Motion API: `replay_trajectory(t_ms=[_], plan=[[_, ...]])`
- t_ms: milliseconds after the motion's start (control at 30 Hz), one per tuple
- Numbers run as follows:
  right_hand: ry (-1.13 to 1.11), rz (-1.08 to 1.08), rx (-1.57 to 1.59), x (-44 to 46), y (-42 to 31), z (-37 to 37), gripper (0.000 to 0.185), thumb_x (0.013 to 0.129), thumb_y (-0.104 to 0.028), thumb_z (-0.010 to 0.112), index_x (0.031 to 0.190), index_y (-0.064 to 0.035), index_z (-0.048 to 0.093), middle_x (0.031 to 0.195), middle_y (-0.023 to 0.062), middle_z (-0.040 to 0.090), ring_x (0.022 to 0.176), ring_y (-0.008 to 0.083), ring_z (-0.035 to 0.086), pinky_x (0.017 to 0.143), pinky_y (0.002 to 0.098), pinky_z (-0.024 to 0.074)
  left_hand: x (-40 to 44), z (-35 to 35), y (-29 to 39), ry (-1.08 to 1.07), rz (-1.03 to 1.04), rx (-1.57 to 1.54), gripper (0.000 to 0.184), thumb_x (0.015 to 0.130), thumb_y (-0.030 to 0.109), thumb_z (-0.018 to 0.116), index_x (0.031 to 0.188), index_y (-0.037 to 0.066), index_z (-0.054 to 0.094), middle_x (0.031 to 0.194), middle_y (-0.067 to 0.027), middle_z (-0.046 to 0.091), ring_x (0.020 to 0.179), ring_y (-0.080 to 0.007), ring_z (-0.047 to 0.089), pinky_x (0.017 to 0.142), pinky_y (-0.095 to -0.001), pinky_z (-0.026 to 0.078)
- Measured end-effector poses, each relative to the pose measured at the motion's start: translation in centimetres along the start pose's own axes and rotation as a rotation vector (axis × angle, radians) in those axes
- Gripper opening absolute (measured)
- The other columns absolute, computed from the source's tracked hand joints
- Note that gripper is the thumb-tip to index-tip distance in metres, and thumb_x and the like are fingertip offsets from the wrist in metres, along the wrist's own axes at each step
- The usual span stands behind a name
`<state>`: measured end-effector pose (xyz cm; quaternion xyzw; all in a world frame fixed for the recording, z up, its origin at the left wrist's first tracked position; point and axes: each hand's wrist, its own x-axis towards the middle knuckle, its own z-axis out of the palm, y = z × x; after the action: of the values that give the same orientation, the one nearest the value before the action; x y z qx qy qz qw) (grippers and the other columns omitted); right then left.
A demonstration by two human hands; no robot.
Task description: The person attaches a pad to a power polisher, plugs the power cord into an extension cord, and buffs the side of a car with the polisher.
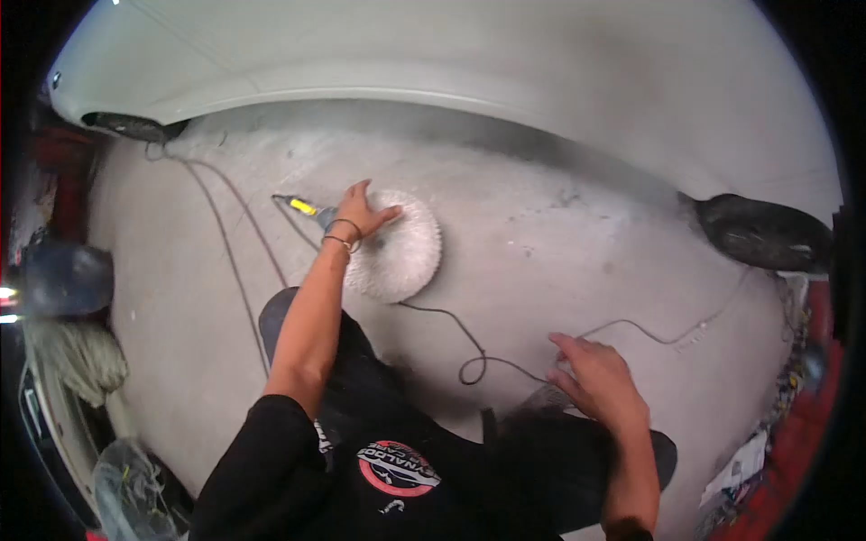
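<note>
A polisher [311, 208] with a yellow-and-dark body lies on the floor, its round white wool pad [410, 257] facing up. Over the pad's upper left edge reaches my left hand [364, 216], thumb and fingers spread apart; whether it touches the pad is unclear. Black bands circle that wrist. My right hand [595, 379] hangs above my right leg, away from the polisher. Its fingers point left with a gap between thumb and forefinger, and I make out nothing held there. A dark cord [469, 338] runs from beneath the pad toward the right hand.
A pale car body [451, 54] spans the top, with wheels [767, 234] at both sides. More cords [216, 216] cross the floor at left. A dark blue container [68, 279] and clear plastic [135, 491] stand at left. Assorted clutter [744, 469] lines the right edge.
</note>
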<state>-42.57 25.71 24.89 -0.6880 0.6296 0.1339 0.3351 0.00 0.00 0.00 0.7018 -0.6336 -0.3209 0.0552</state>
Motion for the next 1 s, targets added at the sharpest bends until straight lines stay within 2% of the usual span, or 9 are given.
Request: replay_trajectory(t_ms=[67, 100, 300, 400, 700, 800, 867, 900, 1000], plan=[[0.291, -0.203, 0.104, 1.7, -0.4, 0.2, 0.055, 0.093, -0.024, 0.083, 0.142, -0.0081, 0.064, 0.111, 0.0162, 0.077, 0.105, 0.0368, 0.074, 0.095, 0.0472, 0.0582, 4.0, 2.8, -3.0, -0.032, -0.020, -0.021, 0.135, 0.068, 0.076, 0.091, 0.166, -0.001, 0.038, 0.165, -0.0319, 0.045, 0.154, -0.0430, 0.047, 0.127, -0.0474, 0.040], [0.326, -0.211, 0.181, -0.6, -2.7, 0.7, 0.055, 0.093, -0.024, 0.083, 0.142, -0.0081, 0.064, 0.111, 0.0162, 0.077, 0.105, 0.0368, 0.074, 0.095, 0.0472, 0.0582, 0.6, -2.5, -6.2, -0.042, -0.069, 0.085, 0.140, 0.064, 0.077, 0.093, 0.165, -0.004, 0.039, 0.162, -0.0323, 0.050, 0.151, -0.0433, 0.050, 0.126, -0.0465, 0.042], [0.172, -0.035, -0.107, -1.0, -3.4, 3.1, 0.052, 0.094, -0.025, 0.080, 0.141, -0.0085, 0.064, 0.110, 0.0168, 0.077, 0.105, 0.0394, 0.073, 0.093, 0.0506, 0.0575, 1.0, -4.0, -5.9, -0.151, -0.093, 0.011, 0.142, 0.059, 0.076, 0.096, 0.158, -0.012, 0.045, 0.151, -0.0321, 0.061, 0.141, -0.0425, 0.061, 0.118, -0.0445, 0.051], [0.196, -0.157, -0.010, 0.1, -5.0, 3.3, 0.051, 0.096, -0.026, 0.079, 0.141, -0.0096, 0.064, 0.110, 0.0179, 0.076, 0.106, 0.0401, 0.073, 0.093, 0.0515, 0.0577, 0.5, -3.5, -6.3, -0.245, -0.023, -0.056, 0.114, 0.059, 0.075, 0.096, 0.131, -0.009, 0.073, 0.131, -0.0270, 0.076, 0.124, -0.0394, 0.073, 0.110, -0.0438, 0.056], [0.052, -0.082, -0.104, 5.5, -5.3, 3.1, 0.049, 0.097, -0.033, 0.076, 0.137, -0.0061, 0.065, 0.110, 0.0209, 0.077, 0.106, 0.0419, 0.074, 0.092, 0.0529, 0.0591, -3.1, -3.4, 2.8, -0.381, 0.225, 0.111, 0.107, 0.060, 0.076, 0.094, 0.118, -0.012, 0.076, 0.120, -0.0302, 0.077, 0.115, -0.0401, 0.076, 0.105, -0.0422, 0.057], [0.142, -0.064, 0.055, 7.9, -5.1, 4.8, 0.058, 0.097, -0.037, 0.078, 0.142, -0.0043, 0.064, 0.114, 0.0235, 0.077, 0.107, 0.0427, 0.074, 0.092, 0.0522, 0.0593, -4.2, -3.2, 5.5, -0.410, 0.307, 0.048, 0.110, 0.059, 0.080, 0.092, 0.113, -0.015, 0.075, 0.115, -0.0322, 0.077, 0.110, -0.0422, 0.077, 0.101, -0.0428, 0.059], [0.157, 0.038, 0.483, 9.8, -5.4, 7.2, 0.069, 0.096, -0.046, 0.081, 0.147, -0.0036, 0.061, 0.117, 0.0201, 0.078, 0.105, 0.0368, 0.075, 0.093, 0.0473, 0.0590, -3.7, -2.3, 6.1, -0.432, 0.371, 0.008, 0.108, 0.061, 0.080, 0.092, 0.113, -0.013, 0.076, 0.113, -0.0304, 0.078, 0.108, -0.0410, 0.077, 0.100, -0.0425, 0.060], [0.161, 0.050, 0.480, 11.1, -5.7, 9.3, 0.069, 0.096, -0.046, 0.081, 0.147, -0.0036, 0.061, 0.117, 0.0201, 0.078, 0.105, 0.0368, 0.075, 0.093, 0.0473, 0.0590, -3.1, -0.5, 5.7, -0.450, 0.426, -0.039, 0.105, 0.062, 0.079, 0.092, 0.113, -0.011, 0.077, 0.112, -0.0285, 0.079, 0.107, -0.0398, 0.078, 0.099, -0.0422, 0.060], [-0.061, 0.172, 1.083, 12.7, -6.0, 12.4, 0.085, 0.092, -0.054, 0.087, 0.150, 0.0007, 0.057, 0.128, 0.0126, 0.073, 0.115, 0.0234, 0.069, 0.095, 0.0354, 0.0559, -5.0, -1.0, 9.6, -0.454, 0.533, -0.189, 0.092, 0.066, 0.073, 0.093, 0.113, -0.005, 0.080, 0.109, -0.0239, 0.081, 0.103, -0.0358, 0.079, 0.097, -0.0412, 0.061]])
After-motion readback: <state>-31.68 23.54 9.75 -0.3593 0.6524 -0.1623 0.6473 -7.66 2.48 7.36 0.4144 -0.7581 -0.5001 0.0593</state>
